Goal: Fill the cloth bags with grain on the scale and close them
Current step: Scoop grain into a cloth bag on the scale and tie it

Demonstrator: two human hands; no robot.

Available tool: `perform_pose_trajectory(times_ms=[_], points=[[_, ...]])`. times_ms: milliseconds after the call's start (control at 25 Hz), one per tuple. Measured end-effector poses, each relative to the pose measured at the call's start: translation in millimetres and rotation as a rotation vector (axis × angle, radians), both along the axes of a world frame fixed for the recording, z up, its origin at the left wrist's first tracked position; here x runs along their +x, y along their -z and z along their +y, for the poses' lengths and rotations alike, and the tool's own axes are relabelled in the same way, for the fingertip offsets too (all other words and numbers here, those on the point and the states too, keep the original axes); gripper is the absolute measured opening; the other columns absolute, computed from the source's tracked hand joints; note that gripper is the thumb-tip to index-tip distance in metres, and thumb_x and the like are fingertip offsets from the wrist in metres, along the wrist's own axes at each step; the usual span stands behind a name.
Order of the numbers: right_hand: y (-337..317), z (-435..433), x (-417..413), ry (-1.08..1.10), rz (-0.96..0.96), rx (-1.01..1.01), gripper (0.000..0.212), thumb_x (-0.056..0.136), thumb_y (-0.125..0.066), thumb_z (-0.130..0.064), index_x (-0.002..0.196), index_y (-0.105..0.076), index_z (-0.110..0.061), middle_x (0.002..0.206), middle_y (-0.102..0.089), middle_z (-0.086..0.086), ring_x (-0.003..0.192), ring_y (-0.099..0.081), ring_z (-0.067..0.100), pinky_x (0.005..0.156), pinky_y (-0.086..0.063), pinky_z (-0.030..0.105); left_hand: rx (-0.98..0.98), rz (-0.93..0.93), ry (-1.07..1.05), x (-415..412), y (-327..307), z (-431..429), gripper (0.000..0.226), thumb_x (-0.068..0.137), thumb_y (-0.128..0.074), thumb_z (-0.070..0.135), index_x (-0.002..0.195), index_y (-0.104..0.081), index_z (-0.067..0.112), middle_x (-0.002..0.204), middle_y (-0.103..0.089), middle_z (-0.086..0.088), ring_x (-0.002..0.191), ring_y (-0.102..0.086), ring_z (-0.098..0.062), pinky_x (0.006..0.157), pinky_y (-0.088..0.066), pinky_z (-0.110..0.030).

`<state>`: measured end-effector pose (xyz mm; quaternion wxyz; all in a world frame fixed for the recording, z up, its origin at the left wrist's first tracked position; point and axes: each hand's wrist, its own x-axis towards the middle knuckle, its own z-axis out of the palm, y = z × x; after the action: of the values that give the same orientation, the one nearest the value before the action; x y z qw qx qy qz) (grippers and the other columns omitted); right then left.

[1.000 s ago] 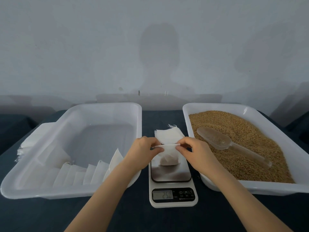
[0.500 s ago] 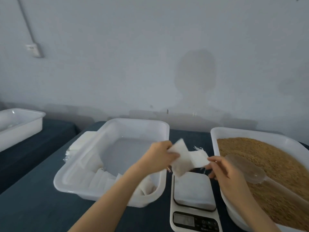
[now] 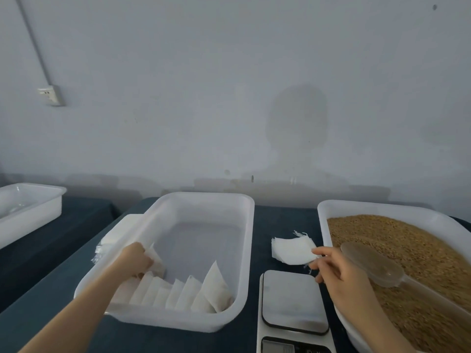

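My left hand (image 3: pixel 136 259) reaches into the white tub (image 3: pixel 248 250) and grips a filled white cloth bag (image 3: pixel 156 258) at the left end of a row of several filled bags (image 3: pixel 183 293). My right hand (image 3: pixel 339 270) hovers with relaxed fingers at the right edge of a stack of empty cloth bags (image 3: pixel 291 249) lying behind the scale; its fingertip touches the stack. The scale (image 3: pixel 293 304) has a bare steel platform. A clear plastic scoop (image 3: pixel 374 267) lies on the grain (image 3: pixel 413 253) in the right tub.
The grain tub's white rim (image 3: pixel 382 208) stands right of the scale. Another white tub (image 3: pixel 30 203) sits on a separate dark surface far left. A pile of plastic packets (image 3: pixel 112 238) lies against the middle tub's left side. The wall is close behind.
My left hand carried the filled bag from above the scale into the white tub. My right hand let go of it and moved to the stack of empty bags. The scale platform is now bare.
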<state>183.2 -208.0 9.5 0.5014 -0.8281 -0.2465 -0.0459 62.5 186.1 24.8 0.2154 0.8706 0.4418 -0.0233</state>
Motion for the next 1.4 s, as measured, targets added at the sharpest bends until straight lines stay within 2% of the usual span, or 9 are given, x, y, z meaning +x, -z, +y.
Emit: perform_pose_trajectory(times_ms=[240, 400, 480, 600, 720, 1040, 1200, 1320, 1400], points=[[-4.3, 0.4, -4.1, 0.007, -0.005, -0.004, 0.029, 0.094, -0.05, -0.007, 0.097, -0.054, -0.036, 0.081, -0.068, -0.011, 0.068, -0.063, -0.003, 0.064, -0.052, 0.015, -0.012, 0.064, 0.048, -1.6, -6.3, 0.0, 0.024, 0.086, -0.065, 0.008, 0.105, -0.052, 0.004, 0.094, -0.064, -0.012, 0.075, -0.063, -0.022, 0.058, -0.053, -0.023], [-4.7, 0.7, -4.6, 0.041, -0.011, 0.015, 0.026, 0.094, -0.05, -0.007, 0.099, -0.057, -0.031, 0.082, -0.067, -0.012, 0.069, -0.063, -0.002, 0.064, -0.051, 0.015, 0.22, 0.351, 0.147, 4.9, -14.9, -6.1, 0.013, 0.089, -0.057, 0.011, 0.098, -0.048, 0.01, 0.089, -0.059, -0.005, 0.065, -0.055, -0.015, 0.058, -0.052, -0.023], [-4.6, -0.4, -2.9, 0.099, -0.003, 0.058, 0.026, 0.093, -0.05, -0.006, 0.097, -0.058, -0.03, 0.08, -0.067, -0.012, 0.07, -0.063, 0.0, 0.061, -0.05, 0.015, 0.47, 0.387, 0.231, 16.4, -22.3, -22.6, 0.009, 0.095, -0.051, 0.022, 0.093, -0.046, 0.015, 0.092, -0.054, 0.005, 0.086, -0.058, -0.013, 0.068, -0.047, -0.021], [-3.5, -4.1, 1.2, 0.189, 0.043, 0.089, 0.024, 0.094, -0.049, -0.005, 0.098, -0.059, -0.027, 0.082, -0.067, -0.014, 0.073, -0.062, -0.001, 0.067, -0.049, 0.017, 0.465, -0.1, 0.36, 53.0, -26.5, -72.4, 0.03, 0.098, -0.046, 0.027, 0.127, -0.048, 0.02, 0.125, -0.057, 0.002, 0.116, -0.055, -0.02, 0.092, -0.045, -0.029], [-3.3, -7.3, 1.4, 0.195, 0.075, 0.086, 0.024, 0.094, -0.048, -0.005, 0.099, -0.06, -0.025, 0.083, -0.067, -0.012, 0.072, -0.062, -0.002, 0.064, -0.047, 0.015, 0.272, -0.422, 0.655, 100.4, -27.2, -144.9, 0.025, 0.097, -0.047, 0.026, 0.118, -0.061, 0.022, 0.119, -0.064, 0.003, 0.109, -0.059, -0.022, 0.093, -0.046, -0.034], [-5.0, -10.4, 5.7, 0.231, 0.131, 0.104, 0.021, 0.094, -0.048, -0.005, 0.095, -0.062, -0.02, 0.079, -0.067, -0.003, 0.071, -0.063, 0.004, 0.067, -0.046, 0.013, 0.636, 0.249, 1.115, 201.1, 32.5, -230.6, 0.028, 0.092, -0.058, 0.029, 0.113, -0.06, 0.01, 0.111, -0.064, -0.008, 0.103, -0.059, -0.027, 0.097, -0.037, -0.037], [-4.8, -8.9, 5.3, 0.23, 0.124, 0.117, 0.023, 0.093, -0.048, -0.004, 0.093, -0.062, -0.022, 0.079, -0.067, -0.002, 0.072, -0.063, 0.005, 0.069, -0.047, 0.014, 0.632, 0.278, 1.047, 213.6, 36.2, -221.1, 0.016, 0.091, -0.057, 0.009, 0.106, -0.063, 0.006, 0.1, -0.062, -0.011, 0.087, -0.062, -0.027, 0.071, -0.044, -0.032], [-4.7, -7.8, 4.6, 0.222, 0.129, 0.11, 0.024, 0.093, -0.048, -0.005, 0.092, -0.061, -0.025, 0.08, -0.067, -0.004, 0.073, -0.062, 0.004, 0.073, -0.049, 0.019, 0.659, 0.27, 0.967, 211.4, 25.4, -215.6, 0.024, 0.087, -0.067, 0.023, 0.105, -0.063, 0.008, 0.094, -0.062, -0.008, 0.083, -0.062, -0.026, 0.065, -0.041, -0.033], [-4.4, -8.6, 4.2, 0.231, 0.133, 0.119, 0.024, 0.093, -0.048, -0.004, 0.092, -0.061, -0.024, 0.079, -0.066, -0.004, 0.07, -0.062, 0.003, 0.07, -0.05, 0.017, 0.496, 0.256, 0.893, 209.9, 24.3, -210.4, 0.032, 0.085, -0.068, 0.032, 0.107, -0.063, 0.009, 0.102, -0.064, -0.008, 0.089, -0.063, -0.026, 0.069, -0.044, -0.032]])
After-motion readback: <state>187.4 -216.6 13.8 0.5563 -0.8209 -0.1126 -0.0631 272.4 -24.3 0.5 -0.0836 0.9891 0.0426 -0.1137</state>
